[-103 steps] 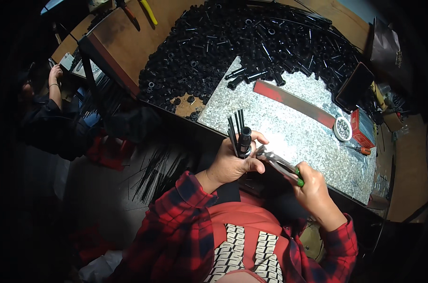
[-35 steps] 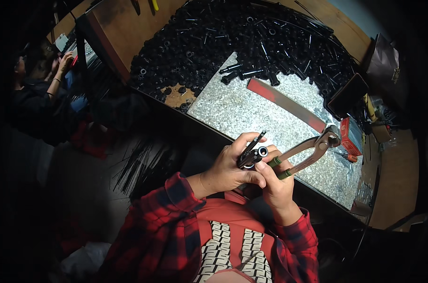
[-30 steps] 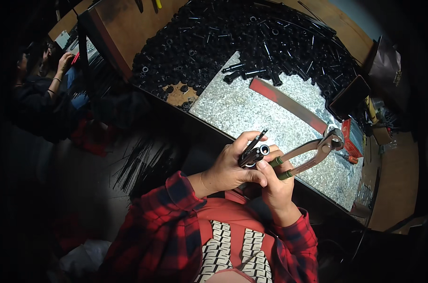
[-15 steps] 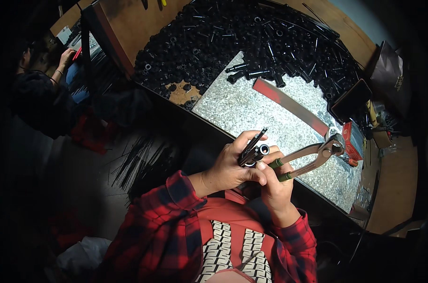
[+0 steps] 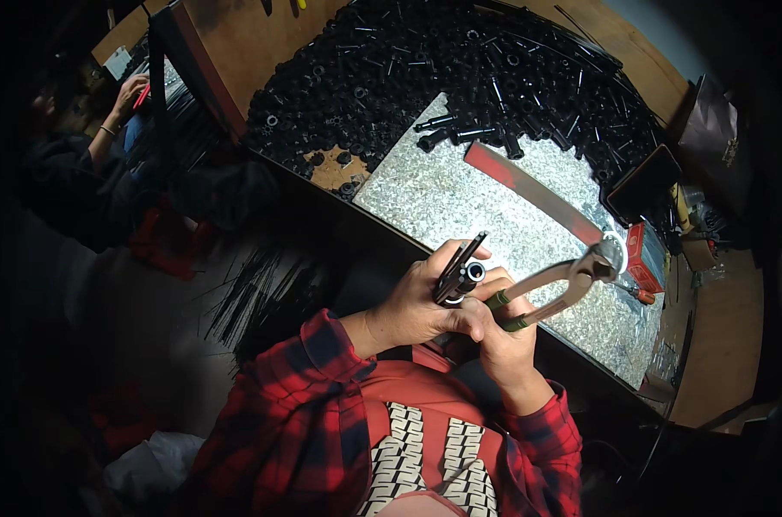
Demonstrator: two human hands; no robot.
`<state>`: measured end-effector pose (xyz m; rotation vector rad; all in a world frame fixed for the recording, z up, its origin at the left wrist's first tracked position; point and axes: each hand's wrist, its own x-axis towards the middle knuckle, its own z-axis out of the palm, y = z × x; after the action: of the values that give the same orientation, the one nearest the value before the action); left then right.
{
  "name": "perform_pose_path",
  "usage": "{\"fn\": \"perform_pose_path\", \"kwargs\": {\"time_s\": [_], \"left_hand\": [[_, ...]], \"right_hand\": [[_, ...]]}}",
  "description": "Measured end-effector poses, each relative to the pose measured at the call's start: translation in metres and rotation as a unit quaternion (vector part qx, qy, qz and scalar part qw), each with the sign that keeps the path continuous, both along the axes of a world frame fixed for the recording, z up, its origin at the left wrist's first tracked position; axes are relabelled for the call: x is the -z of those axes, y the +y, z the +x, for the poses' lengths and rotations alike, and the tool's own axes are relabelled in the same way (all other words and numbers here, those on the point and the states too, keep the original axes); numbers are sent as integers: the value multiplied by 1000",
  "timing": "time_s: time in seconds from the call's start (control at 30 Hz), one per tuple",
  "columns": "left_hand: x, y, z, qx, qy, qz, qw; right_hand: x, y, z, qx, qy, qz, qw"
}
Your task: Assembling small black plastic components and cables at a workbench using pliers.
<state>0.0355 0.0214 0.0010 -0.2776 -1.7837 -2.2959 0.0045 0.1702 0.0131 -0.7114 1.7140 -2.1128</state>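
Observation:
My left hand grips a small bundle of thin black rods together with a short black tube whose open end faces up. My right hand presses against the left one and holds the green-sleeved handles of metal pincers. The pincers' jaws point right, over the speckled metal plate. Both hands are in front of my chest, at the near edge of the workbench.
A big heap of black tubular parts covers the wooden bench behind the plate. A red flat bar lies across the plate, a small red box at its right. Black rods litter the floor. Another person sits far left.
The pincers, held low beside the rod bundle 3.4 s ago, now stick out to the right. My hands have come together on the tube; over the last second they hardly move.

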Motion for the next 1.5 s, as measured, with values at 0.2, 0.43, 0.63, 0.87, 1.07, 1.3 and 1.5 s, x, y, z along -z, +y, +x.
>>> {"fn": "perform_pose_path", "kwargs": {"time_s": [0.2,0.43,0.63,0.87,1.07,1.3,1.5], "left_hand": [[11,-19,-4,39,52,-69,995],[18,-47,4,50,-73,68,994],[25,-57,1,37,-54,80,995],[23,-43,-2,30,-60,41,997],[14,-37,-5,38,-19,5,999],[12,-34,-5,35,7,-37,999],[9,-32,-5,33,1,-32,999]], "right_hand": [[-25,-1,-7,-50,42,157,985],[-25,28,-11,-33,257,297,919],[-37,47,-7,-10,456,440,774],[-33,43,-4,17,522,464,715],[-32,50,-6,51,563,469,678],[-25,56,-6,74,579,475,658],[-24,58,-5,71,574,488,654]]}}
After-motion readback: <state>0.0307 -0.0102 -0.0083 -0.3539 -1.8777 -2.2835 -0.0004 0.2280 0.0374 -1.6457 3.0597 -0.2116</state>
